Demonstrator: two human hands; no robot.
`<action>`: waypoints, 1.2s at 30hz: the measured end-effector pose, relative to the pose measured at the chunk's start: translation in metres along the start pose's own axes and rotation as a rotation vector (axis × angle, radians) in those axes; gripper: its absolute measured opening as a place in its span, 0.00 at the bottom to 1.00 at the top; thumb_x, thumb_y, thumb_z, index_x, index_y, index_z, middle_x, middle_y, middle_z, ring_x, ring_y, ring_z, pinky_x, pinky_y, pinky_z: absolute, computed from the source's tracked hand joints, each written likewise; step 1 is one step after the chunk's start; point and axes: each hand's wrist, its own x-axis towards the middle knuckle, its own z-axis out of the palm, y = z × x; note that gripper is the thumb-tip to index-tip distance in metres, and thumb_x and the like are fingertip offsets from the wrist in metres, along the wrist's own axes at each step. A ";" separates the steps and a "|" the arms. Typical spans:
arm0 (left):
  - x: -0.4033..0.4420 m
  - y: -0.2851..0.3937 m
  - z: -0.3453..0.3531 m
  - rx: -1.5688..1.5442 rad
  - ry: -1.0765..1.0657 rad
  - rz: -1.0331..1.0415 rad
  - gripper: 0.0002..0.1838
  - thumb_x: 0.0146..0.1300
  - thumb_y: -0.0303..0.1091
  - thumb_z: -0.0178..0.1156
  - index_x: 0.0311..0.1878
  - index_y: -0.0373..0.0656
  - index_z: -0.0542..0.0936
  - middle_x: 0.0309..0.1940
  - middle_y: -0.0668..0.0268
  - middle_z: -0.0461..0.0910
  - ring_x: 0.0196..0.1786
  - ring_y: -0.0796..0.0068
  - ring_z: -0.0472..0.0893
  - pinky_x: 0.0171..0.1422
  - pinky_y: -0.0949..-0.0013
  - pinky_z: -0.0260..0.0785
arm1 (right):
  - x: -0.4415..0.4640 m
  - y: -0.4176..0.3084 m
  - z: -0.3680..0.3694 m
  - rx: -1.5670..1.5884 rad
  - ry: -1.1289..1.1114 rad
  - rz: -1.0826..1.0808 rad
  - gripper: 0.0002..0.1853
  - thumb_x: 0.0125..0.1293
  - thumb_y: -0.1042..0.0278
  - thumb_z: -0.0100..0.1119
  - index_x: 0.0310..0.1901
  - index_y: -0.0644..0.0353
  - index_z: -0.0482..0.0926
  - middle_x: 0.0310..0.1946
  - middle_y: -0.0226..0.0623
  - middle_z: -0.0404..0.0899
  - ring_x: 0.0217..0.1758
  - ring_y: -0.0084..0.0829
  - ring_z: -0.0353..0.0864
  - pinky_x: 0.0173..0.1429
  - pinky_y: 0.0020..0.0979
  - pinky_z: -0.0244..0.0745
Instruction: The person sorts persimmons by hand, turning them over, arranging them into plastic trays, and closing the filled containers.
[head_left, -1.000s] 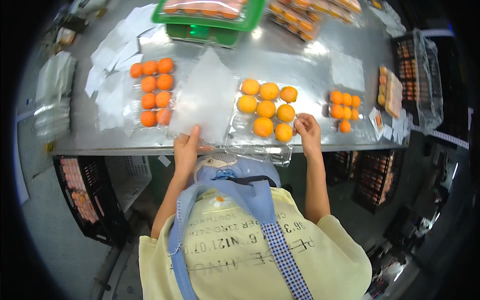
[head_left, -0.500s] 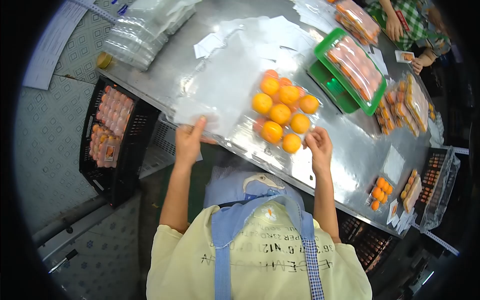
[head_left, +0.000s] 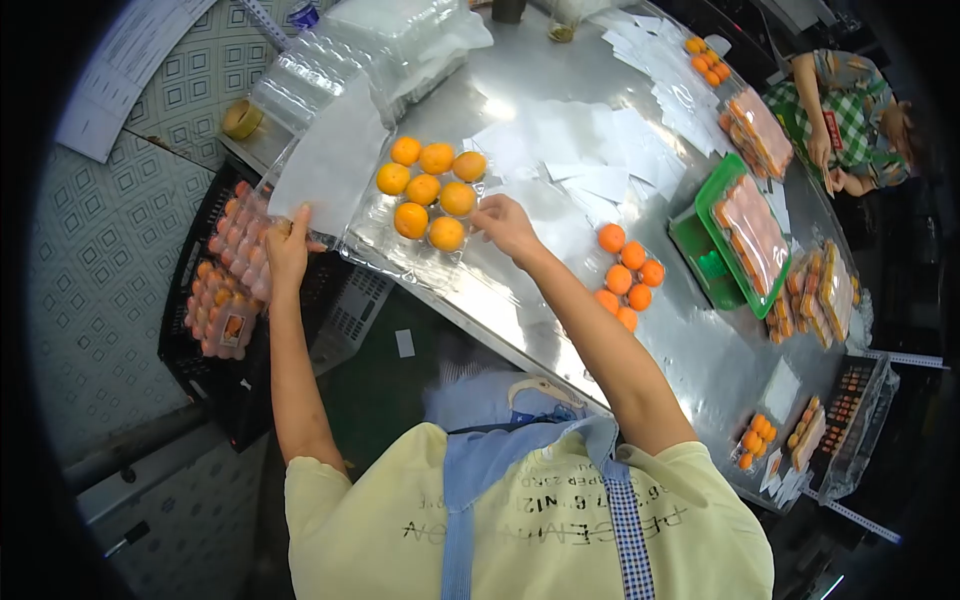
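Note:
An open clear plastic tray [head_left: 375, 232] holds several oranges [head_left: 423, 189] at the table's left front edge. White paper [head_left: 335, 160] lies over the tray's lid side. My left hand [head_left: 289, 238] is closed on the lid's near left edge and the paper, thumb on top. My right hand [head_left: 504, 224] pinches the tray's right edge beside the oranges. Further right, a second group of oranges [head_left: 632, 265] sits on the metal table.
Stacked empty clear trays [head_left: 350, 50] stand at the back left. A green scale [head_left: 700, 250] bears a filled pack. Paper sheets [head_left: 560, 140] cover the table's middle. A co-worker [head_left: 850, 115] is at the far right. Below left is a black crate [head_left: 180, 330] with packs.
Both hands have carried the open tray of oranges leftwards along the table, away from the other group of oranges. The view has turned, bringing the stacked trays and a co-worker into sight.

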 end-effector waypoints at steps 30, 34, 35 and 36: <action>0.049 -0.066 0.066 -0.261 -0.118 -0.206 0.19 0.65 0.41 0.60 0.33 0.30 0.77 0.29 0.61 0.76 0.25 0.71 0.78 0.23 0.71 0.77 | -0.017 -0.057 0.006 -1.155 -0.018 -0.502 0.13 0.63 0.58 0.55 0.27 0.58 0.78 0.27 0.38 0.76 0.25 0.41 0.78 0.28 0.41 0.73; 0.056 -0.071 0.087 -0.271 -0.160 -0.294 0.20 0.62 0.43 0.63 0.40 0.31 0.76 0.30 0.63 0.74 0.31 0.72 0.77 0.25 0.72 0.77 | -0.019 -0.054 0.002 -1.086 -0.018 -0.480 0.12 0.64 0.57 0.54 0.31 0.58 0.78 0.29 0.39 0.76 0.28 0.44 0.79 0.31 0.43 0.74; 0.055 -0.060 0.090 -0.247 -0.160 -0.315 0.22 0.61 0.44 0.64 0.42 0.31 0.75 0.32 0.62 0.74 0.33 0.72 0.77 0.27 0.72 0.77 | -0.019 -0.053 0.002 -1.080 -0.036 -0.464 0.12 0.65 0.57 0.54 0.33 0.57 0.78 0.31 0.39 0.76 0.30 0.44 0.79 0.32 0.43 0.75; 0.053 -0.051 0.093 -0.221 -0.161 -0.336 0.23 0.60 0.44 0.65 0.45 0.30 0.75 0.34 0.62 0.74 0.36 0.73 0.77 0.30 0.73 0.77 | -0.018 -0.051 0.002 -1.073 -0.053 -0.447 0.12 0.65 0.57 0.53 0.34 0.57 0.77 0.32 0.40 0.76 0.31 0.44 0.79 0.34 0.43 0.75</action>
